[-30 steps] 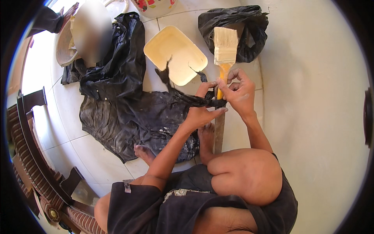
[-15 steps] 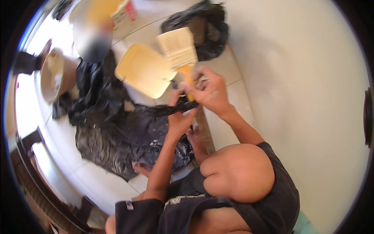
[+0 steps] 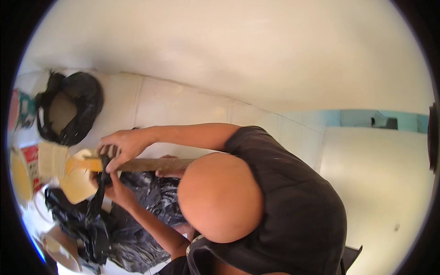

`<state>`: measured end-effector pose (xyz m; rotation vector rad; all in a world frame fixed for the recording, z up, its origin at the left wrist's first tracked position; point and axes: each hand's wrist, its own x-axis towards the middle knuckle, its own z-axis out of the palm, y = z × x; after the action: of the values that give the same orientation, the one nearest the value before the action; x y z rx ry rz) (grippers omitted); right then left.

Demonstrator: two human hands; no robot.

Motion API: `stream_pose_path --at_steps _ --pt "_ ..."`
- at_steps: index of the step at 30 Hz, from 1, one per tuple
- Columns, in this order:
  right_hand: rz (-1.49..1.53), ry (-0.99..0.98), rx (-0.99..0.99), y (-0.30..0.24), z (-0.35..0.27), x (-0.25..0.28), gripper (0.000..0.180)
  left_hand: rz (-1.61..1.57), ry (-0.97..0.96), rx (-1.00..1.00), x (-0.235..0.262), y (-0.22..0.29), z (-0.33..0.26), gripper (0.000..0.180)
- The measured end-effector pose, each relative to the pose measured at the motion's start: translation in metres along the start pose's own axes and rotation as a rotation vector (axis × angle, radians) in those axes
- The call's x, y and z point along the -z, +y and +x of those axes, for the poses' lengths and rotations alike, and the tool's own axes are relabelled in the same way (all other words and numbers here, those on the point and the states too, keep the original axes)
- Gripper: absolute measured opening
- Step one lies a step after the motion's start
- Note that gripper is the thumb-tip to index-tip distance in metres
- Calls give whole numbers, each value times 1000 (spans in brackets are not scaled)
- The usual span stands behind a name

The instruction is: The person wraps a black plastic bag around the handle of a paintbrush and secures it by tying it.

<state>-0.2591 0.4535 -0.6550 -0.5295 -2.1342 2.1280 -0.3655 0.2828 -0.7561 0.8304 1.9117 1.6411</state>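
While view swung sideways, both hands (image 3: 120, 145) kept paintbrush (image 3: 55, 160), black strip (image 3: 101, 183)

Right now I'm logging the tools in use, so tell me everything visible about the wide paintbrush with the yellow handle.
The wide paintbrush with the yellow handle lies roughly level, its pale cream bristles pointing toward the picture's left. The yellow handle meets a long brown wooden stick. The right hand grips that joint from above; the left hand pulls a black plastic strip around it. A cream tray lies beneath.

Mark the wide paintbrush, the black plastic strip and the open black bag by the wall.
wide paintbrush with pale bristles (image 3: 52, 160), head view, on the bristles
black plastic strip (image 3: 104, 170), head view, where it crosses the handle
open black plastic bag (image 3: 87, 94), head view, on its rim
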Motion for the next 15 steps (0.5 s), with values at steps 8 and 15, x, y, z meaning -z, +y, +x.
stream_pose_path --at_steps 8,15 --pt "556 157 -300 15 -7 14 54 -173 37 -22 -35 74 26 61" --pt "648 -186 -530 39 42 -18 40 -340 72 20 -5 73 7 63"
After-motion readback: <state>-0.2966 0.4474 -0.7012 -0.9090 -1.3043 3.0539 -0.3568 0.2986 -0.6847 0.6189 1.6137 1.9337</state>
